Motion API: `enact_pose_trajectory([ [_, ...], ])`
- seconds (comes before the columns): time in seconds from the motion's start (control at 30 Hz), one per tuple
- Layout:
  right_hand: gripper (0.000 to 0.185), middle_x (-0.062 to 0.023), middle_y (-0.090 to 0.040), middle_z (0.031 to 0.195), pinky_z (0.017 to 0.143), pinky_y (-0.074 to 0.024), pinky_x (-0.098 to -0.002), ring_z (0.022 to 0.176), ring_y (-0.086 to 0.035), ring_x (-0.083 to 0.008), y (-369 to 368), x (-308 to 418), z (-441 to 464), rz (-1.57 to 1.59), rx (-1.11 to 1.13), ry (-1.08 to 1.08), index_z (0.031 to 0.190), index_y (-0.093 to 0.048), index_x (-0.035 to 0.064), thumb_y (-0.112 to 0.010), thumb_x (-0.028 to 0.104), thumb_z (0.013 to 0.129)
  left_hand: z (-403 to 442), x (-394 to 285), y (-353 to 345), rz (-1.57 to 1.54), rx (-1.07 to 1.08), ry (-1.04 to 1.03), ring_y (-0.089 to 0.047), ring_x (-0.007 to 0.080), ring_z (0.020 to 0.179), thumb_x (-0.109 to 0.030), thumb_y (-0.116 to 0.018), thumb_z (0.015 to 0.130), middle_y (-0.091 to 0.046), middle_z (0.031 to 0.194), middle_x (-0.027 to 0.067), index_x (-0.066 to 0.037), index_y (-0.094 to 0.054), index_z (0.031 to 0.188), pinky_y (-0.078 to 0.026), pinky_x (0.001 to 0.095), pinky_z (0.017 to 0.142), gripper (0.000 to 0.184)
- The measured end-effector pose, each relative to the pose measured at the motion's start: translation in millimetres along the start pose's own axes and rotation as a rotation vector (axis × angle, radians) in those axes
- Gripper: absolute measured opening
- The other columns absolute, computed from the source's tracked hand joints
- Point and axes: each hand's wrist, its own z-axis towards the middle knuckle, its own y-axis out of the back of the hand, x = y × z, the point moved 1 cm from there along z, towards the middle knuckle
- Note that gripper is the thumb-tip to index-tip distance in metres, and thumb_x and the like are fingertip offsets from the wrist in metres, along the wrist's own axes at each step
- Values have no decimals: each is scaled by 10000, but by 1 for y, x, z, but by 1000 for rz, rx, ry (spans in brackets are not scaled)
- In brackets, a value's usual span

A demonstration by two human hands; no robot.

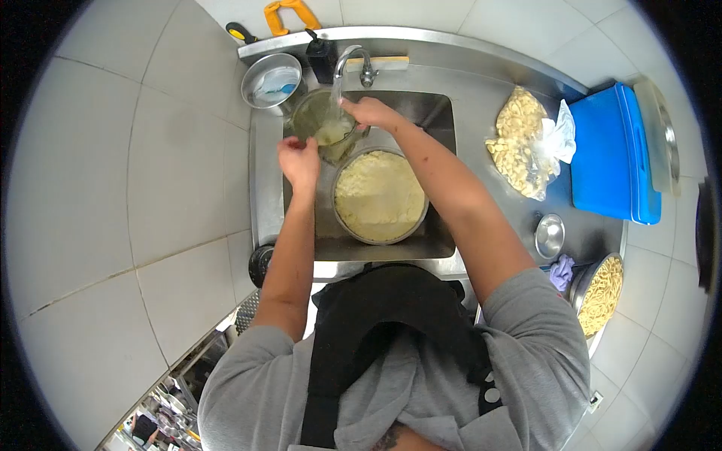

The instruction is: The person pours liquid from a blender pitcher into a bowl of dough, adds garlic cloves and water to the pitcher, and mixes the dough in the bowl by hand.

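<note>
Water runs from the faucet into a clear, greenish container tilted at the back left of the sink. My left hand is closed, its fingers pinching the near left rim of this container. On the other side, my right hand grips the right rim, one finger reaching into the stream. Some pale, wet stuff shows inside the container, too blurred to name. Just in front of it, a round metal pot stands in the sink, filled with a pale yellow, grated-looking mass.
The steel sink surrounds both vessels. At left are a metal bowl and a black pump bottle. To the right lie a bag of pale pieces, a blue box, a small metal bowl and a pot of pale strips.
</note>
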Motion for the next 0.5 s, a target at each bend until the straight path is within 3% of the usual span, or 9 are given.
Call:
enact_pose_trajectory([
  [0.17, 774, -135, -663, 632, 718, -516, -417, 651, -672, -273, 5, 18, -6, -250, 253, 120, 625, -673, 16, -428, 680, 938, -22, 1, 19, -26, -62, 134, -642, 280, 743, -197, -786, 755, -641, 821, 144, 32, -580, 920, -524, 394, 720, 349],
  [0.23, 616, -107, -649, 616, 686, -508, -414, 617, -642, -251, 6, 5, -13, -231, 280, 143, 693, -685, 21, -468, 536, 952, -15, 3, 26, 40, 48, 11, -655, 277, 740, -268, -778, 802, -663, 795, 155, 40, -617, 892, -520, 396, 716, 359],
  [0.27, 616, -107, -649, 616, 686, -508, -414, 617, -642, -251, 5, -5, -20, -235, 283, 146, 693, -685, 21, -468, 536, 952, -7, 3, 30, 39, 43, 13, -655, 277, 740, -268, -778, 802, -663, 795, 155, 40, -617, 892, -520, 396, 716, 359],
  [0.33, 471, -93, -616, 599, 647, -498, -393, 601, -618, -230, 3, -25, -40, -191, 222, 252, 734, -672, -1, -510, 397, 928, 15, -1, 32, 77, 230, 65, -675, 267, 747, -343, -733, 868, -690, 777, 166, 38, -664, 849, -518, 385, 712, 388],
  [0.37, 423, -89, -605, 593, 635, -495, -386, 595, -610, -223, 0, -34, -52, -180, 203, 285, 748, -668, -9, -524, 350, 920, 26, -6, 30, 67, 225, 70, -675, 267, 747, -343, -733, 868, -690, 777, 166, 38, -664, 849, -518, 385, 712, 388],
  [0.43, 321, -88, -578, 605, 592, -489, -360, 574, -585, -208, -4, -53, -78, 362, -58, -121, 775, -637, -46, -550, 240, 894, 49, -17, 16, 58, 183, -88, -695, 274, 768, -405, -674, 918, -719, 802, 172, 28, -719, 883, -518, 378, 726, 437],
  [0.47, 321, -88, -578, 605, 592, -489, -360, 574, -585, -208, -2, -59, -91, 351, -61, -122, 775, -637, -46, -550, 240, 894, 62, -16, -2, 48, 181, -84, -695, 274, 768, -405, -674, 918, -719, 802, 172, 28, -719, 883, -518, 378, 726, 437],
  [0.5, 310, -90, -576, 619, 569, -478, -351, 558, -569, -201, 3, -65, -103, 526, -182, -139, 780, -630, -63, -565, 222, 883, 77, -8, -28, -67, 311, -74, -676, 235, 797, -422, -675, 914, -725, 828, 142, 27, -728, 916, -510, 355, 742, 452],
])
